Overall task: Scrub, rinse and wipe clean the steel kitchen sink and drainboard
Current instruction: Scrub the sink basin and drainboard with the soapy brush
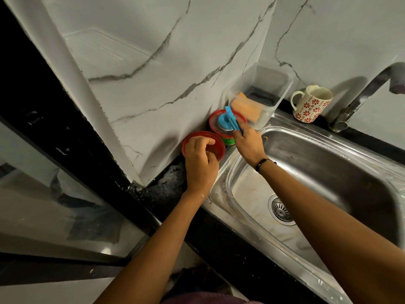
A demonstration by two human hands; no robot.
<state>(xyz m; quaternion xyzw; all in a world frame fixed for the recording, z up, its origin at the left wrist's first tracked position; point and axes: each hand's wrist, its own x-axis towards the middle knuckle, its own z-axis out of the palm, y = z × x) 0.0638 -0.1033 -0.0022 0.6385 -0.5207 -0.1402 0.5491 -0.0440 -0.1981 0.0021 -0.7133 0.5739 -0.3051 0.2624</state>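
Operator: Step?
Technician: Loading soap. Right hand (248, 144) grips brush (228, 121) over tub (221, 131) at sink (328, 154) back-left corner; left hand (200, 163) pinches lid (202, 147). Scrubbing likely follows.

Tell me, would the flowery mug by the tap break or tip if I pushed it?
The mug looks ceramic, so it would likely chip or break if knocked into the steel sink below. It stands upright on a narrow ledge right at the sink's edge, so a push could tip it in. Its glazed side may be slippery when wet.
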